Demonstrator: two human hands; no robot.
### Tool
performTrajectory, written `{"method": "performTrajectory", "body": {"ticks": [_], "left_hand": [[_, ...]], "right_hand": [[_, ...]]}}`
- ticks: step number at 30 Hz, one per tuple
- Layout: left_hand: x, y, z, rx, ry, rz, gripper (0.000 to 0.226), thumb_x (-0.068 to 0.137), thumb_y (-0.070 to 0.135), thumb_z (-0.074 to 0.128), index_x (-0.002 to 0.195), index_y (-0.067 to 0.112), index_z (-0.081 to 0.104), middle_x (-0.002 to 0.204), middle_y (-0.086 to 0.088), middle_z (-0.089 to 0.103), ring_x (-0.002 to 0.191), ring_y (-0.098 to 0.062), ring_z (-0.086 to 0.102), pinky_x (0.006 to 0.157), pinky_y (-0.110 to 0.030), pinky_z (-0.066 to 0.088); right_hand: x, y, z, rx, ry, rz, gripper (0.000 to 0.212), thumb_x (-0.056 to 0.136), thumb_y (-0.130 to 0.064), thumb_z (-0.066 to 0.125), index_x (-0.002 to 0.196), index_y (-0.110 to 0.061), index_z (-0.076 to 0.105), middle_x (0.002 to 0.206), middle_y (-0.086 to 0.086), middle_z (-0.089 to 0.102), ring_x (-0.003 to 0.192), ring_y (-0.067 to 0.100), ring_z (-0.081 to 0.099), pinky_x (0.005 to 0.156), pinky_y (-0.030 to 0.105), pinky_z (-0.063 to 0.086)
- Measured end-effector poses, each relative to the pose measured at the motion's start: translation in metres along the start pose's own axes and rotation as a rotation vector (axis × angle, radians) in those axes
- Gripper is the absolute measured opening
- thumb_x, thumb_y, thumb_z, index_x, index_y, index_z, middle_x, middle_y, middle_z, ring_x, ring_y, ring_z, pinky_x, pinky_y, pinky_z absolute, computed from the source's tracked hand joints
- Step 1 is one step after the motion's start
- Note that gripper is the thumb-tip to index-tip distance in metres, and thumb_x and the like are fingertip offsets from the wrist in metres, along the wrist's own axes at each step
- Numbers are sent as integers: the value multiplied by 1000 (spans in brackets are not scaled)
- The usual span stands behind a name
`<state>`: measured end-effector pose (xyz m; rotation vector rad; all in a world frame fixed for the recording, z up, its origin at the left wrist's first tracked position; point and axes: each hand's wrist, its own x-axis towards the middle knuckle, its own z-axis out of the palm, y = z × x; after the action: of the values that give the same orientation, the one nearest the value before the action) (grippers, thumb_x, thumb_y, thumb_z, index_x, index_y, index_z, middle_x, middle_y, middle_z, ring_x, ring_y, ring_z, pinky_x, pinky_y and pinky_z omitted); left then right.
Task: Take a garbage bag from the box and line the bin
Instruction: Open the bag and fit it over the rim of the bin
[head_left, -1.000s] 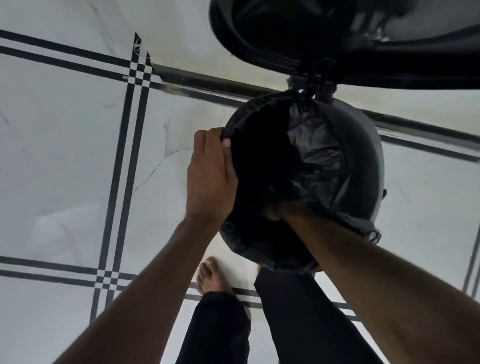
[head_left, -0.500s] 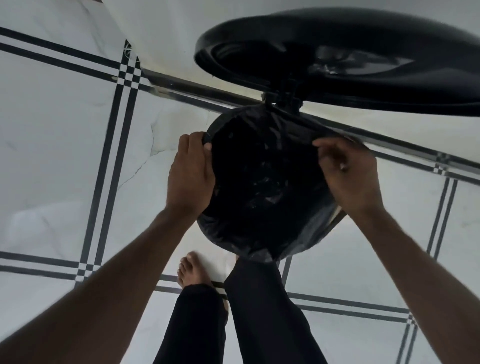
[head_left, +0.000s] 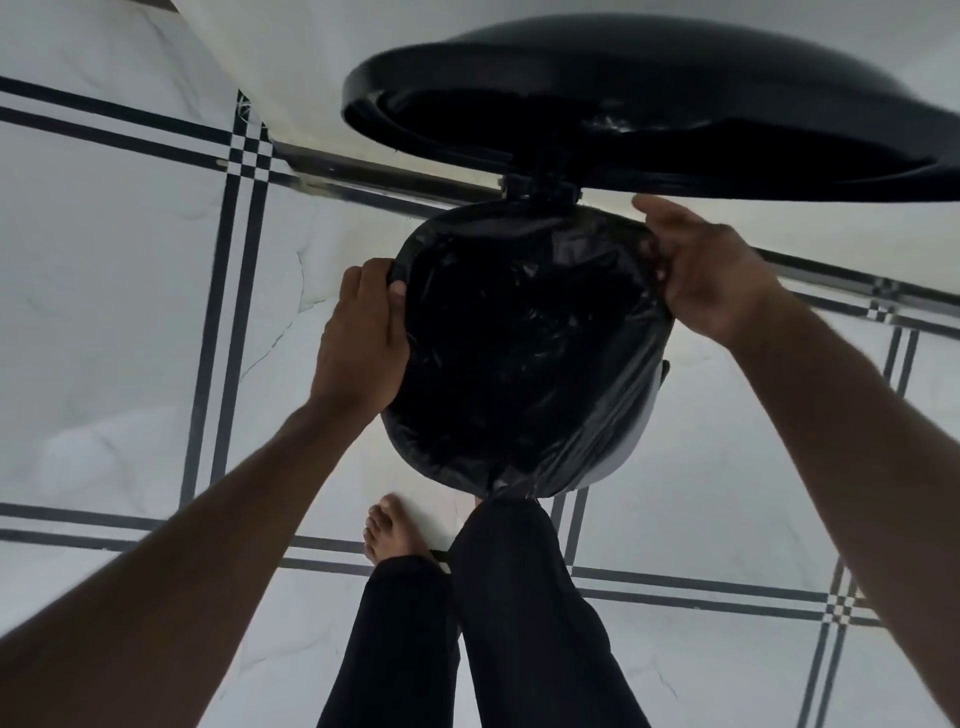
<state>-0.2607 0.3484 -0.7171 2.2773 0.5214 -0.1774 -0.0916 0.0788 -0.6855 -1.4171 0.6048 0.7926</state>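
Moved: right hand (head_left: 711, 270) now further along the bin (head_left: 631, 441) rim toward the hinge, fingers closed on the bag (head_left: 519, 364) edge. Unchanged: left hand (head_left: 361, 332), pinching the bag edge over the rim on the opposite side. Bag: black, inside the bin between both hands, folded over the rim. Lid (head_left: 649, 104): black, raised, beyond the right hand. Floor (head_left: 104, 286): white tile, dark double lines. Wall (head_left: 291, 62): white. Bare foot (head_left: 395, 530) below the left hand.
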Motion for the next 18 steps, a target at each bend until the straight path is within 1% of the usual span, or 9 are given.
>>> {"method": "performTrajectory", "body": {"ticks": [3,6,8,11,13,14,15,16,18], "left_hand": [[0,-2,1,3,-6,-13,32,107,29,27,121,8,46,113,-9,51,88,-24,54,74,-39,48],[0,-4,2,0,-12,-13,32,107,29,28,121,8,47,113,-9,52,89,-22,52,75,-38,47],[1,-4,3,-22,-28,-36,31,107,29,28,122,9,47,114,-9,53,91,-20,51,77,-37,45],[4,-4,1,-59,-60,-85,31,107,31,28,124,12,47,114,-8,54,93,-21,53,78,-36,43],[5,-4,0,-85,-78,-111,31,107,31,28,124,13,47,114,-8,54,95,-22,54,79,-35,42],[5,-4,-1,-95,-85,-120,31,107,31,29,124,13,47,114,-9,54,95,-22,54,79,-35,41],[6,-4,-2,-105,-89,-127,31,107,30,29,125,12,47,114,-9,54,95,-22,54,79,-35,41],[6,-3,-2,-114,-91,-133,31,107,30,29,125,12,47,114,-9,54,95,-22,54,78,-36,41],[6,-4,-1,-129,-84,-134,32,107,31,29,125,12,48,113,-11,56,96,-24,56,79,-40,46]], "right_hand": [[14,6,0,78,-54,27,23,97,-12,56,115,-20,67,89,1,74,86,18,71,81,32,58],[25,24,-4,13,-81,144,34,97,-20,59,130,-11,63,127,13,65,120,29,62,103,44,51],[27,32,-9,-59,-46,158,45,91,-27,67,131,-7,62,132,15,62,122,30,60,107,49,47],[15,42,-18,13,51,157,60,76,-32,80,128,-5,65,127,15,68,115,30,67,97,45,55],[1,55,-25,-57,163,106,36,80,-18,75,111,1,69,105,15,73,93,30,71,76,36,60],[-8,62,-27,-151,260,58,14,84,-9,69,96,-1,69,88,12,70,75,25,68,62,31,56],[-16,70,-28,-217,354,0,4,86,-5,64,84,-8,67,75,7,65,63,19,60,53,28,49],[-25,77,-26,-259,433,-60,12,87,-6,64,77,-13,63,70,3,60,57,14,55,51,26,45],[-44,89,-19,-313,530,-141,13,88,-17,68,77,-15,62,69,-3,59,56,6,52,54,23,45]]}}
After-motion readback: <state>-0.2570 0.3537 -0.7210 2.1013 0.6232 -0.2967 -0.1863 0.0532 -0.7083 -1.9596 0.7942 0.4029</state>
